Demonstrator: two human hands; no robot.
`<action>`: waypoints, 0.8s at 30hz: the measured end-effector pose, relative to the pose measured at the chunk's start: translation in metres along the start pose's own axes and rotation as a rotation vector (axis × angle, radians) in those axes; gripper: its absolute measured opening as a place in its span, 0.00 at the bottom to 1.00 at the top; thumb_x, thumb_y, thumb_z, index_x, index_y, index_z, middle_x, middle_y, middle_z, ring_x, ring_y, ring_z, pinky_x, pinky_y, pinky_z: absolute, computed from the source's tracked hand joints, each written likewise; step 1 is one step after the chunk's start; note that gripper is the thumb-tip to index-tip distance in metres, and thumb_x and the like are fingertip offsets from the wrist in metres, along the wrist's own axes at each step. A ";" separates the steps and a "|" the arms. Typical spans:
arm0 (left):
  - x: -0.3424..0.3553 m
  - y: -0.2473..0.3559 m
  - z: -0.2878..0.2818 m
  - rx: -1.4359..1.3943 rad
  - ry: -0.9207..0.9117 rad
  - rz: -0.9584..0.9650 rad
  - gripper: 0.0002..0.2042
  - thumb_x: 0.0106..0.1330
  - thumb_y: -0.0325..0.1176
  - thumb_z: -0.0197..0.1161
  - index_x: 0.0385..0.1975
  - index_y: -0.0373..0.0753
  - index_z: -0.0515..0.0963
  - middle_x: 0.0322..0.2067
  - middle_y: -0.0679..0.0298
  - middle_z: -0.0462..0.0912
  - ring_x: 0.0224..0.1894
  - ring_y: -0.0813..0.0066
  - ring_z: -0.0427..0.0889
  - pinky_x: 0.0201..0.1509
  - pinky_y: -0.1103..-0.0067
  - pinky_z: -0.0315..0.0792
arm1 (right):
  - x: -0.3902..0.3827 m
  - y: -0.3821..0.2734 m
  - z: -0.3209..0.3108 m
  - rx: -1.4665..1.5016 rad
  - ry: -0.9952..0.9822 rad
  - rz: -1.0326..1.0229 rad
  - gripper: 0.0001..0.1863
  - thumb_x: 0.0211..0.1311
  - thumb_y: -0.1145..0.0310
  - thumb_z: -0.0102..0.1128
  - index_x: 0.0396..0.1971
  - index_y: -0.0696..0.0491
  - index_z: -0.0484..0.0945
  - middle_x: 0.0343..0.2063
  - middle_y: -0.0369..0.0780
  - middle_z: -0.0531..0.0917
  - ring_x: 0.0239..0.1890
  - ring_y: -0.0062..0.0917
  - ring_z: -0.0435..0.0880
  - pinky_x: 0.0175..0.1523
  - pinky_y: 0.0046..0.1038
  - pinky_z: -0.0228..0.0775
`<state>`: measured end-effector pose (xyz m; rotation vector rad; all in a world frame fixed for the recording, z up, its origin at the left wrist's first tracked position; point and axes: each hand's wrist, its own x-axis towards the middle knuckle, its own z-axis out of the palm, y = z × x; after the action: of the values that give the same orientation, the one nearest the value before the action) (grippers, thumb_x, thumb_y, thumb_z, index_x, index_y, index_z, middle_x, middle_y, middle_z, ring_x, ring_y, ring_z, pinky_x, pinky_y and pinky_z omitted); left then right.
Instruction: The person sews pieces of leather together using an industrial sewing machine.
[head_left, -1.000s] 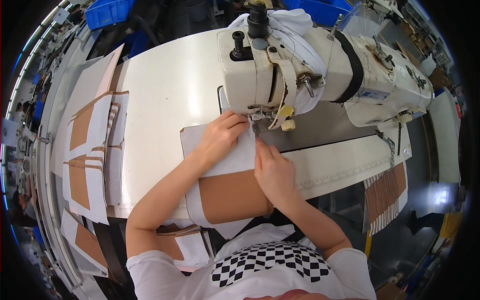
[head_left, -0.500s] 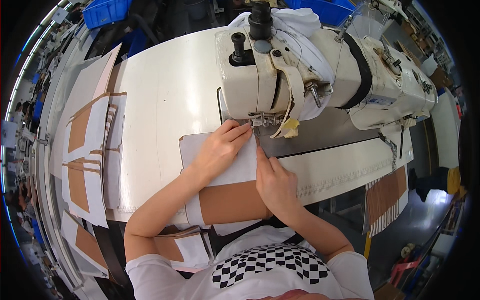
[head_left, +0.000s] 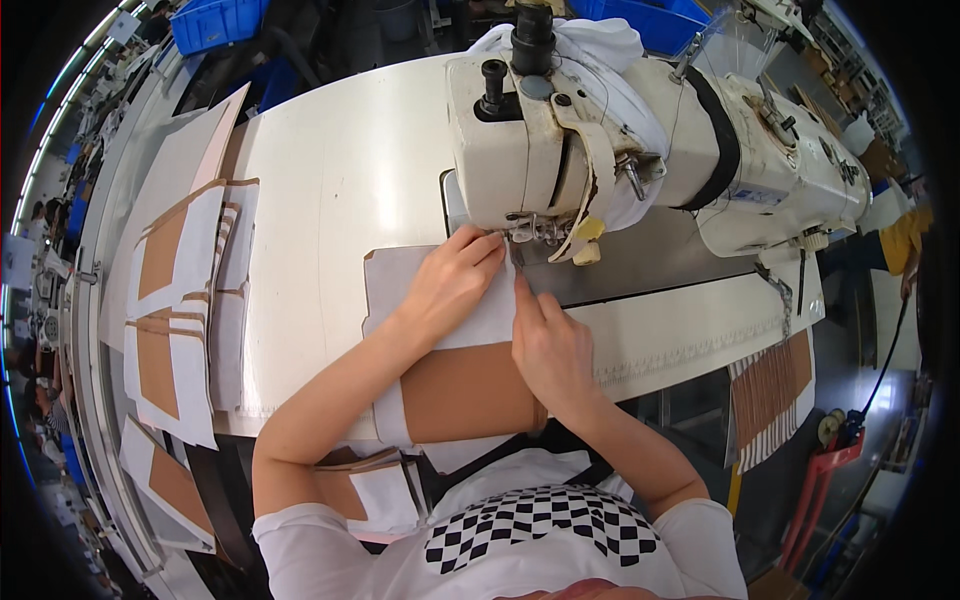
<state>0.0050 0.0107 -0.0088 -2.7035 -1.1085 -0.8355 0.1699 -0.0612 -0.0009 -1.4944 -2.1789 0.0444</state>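
Around us lies a busy workshop, with a pale worktable spread under the sewing machine. On the near side of the sewing machine we see a white-and-brown panel, its far right corner close to the stitching end, its brown part lying toward the person. Just left of the stitching end, the left hand lies on the panel, fingers bent and bunched together. Nearer the person, the right hand rests along the panel's right edge, index finger stretched toward the sewing machine, the others curled. We cannot tell whether either hand pinches the panel or merely presses it.

With fingertips so near the sewing machine, we judge that one could be caught if a hand slid too far forward. Uneven pressure between the hands could skew the panel's edge. Its brown end bends down toward the shirt, so rubbing there might drag it crooked. Well left of the sewing machine lie stacked panels; to its right hangs a striped bundle.
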 end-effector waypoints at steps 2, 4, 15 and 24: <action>0.004 -0.001 0.001 0.045 0.031 0.010 0.14 0.48 0.23 0.60 0.36 0.28 0.81 0.41 0.62 0.80 0.44 0.68 0.77 0.41 0.77 0.79 | 0.003 0.001 -0.001 -0.008 -0.017 -0.004 0.24 0.49 0.77 0.57 0.50 0.64 0.74 0.25 0.39 0.74 0.21 0.26 0.81 0.23 0.24 0.74; 0.003 -0.003 0.003 0.043 0.042 0.011 0.14 0.48 0.23 0.60 0.36 0.28 0.81 0.41 0.62 0.80 0.44 0.68 0.77 0.40 0.77 0.79 | 0.003 0.002 0.002 -0.010 -0.011 -0.018 0.24 0.49 0.77 0.57 0.50 0.64 0.74 0.25 0.39 0.74 0.24 0.26 0.82 0.24 0.25 0.75; -0.004 0.003 0.003 0.000 0.018 -0.065 0.20 0.44 0.20 0.63 0.41 0.30 0.80 0.41 0.61 0.79 0.44 0.64 0.76 0.46 0.75 0.77 | 0.000 0.001 0.006 -0.006 0.036 -0.017 0.17 0.57 0.75 0.56 0.48 0.59 0.78 0.24 0.39 0.76 0.17 0.30 0.80 0.22 0.28 0.74; 0.000 0.005 0.002 0.026 0.033 -0.063 0.16 0.47 0.22 0.61 0.39 0.30 0.80 0.40 0.60 0.79 0.44 0.63 0.76 0.47 0.75 0.76 | 0.004 0.005 0.005 0.036 0.027 0.001 0.17 0.57 0.74 0.56 0.48 0.58 0.78 0.25 0.40 0.76 0.17 0.33 0.80 0.23 0.30 0.74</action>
<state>0.0088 0.0076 -0.0102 -2.6365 -1.1950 -0.8646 0.1707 -0.0545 -0.0049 -1.4678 -2.1448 0.0634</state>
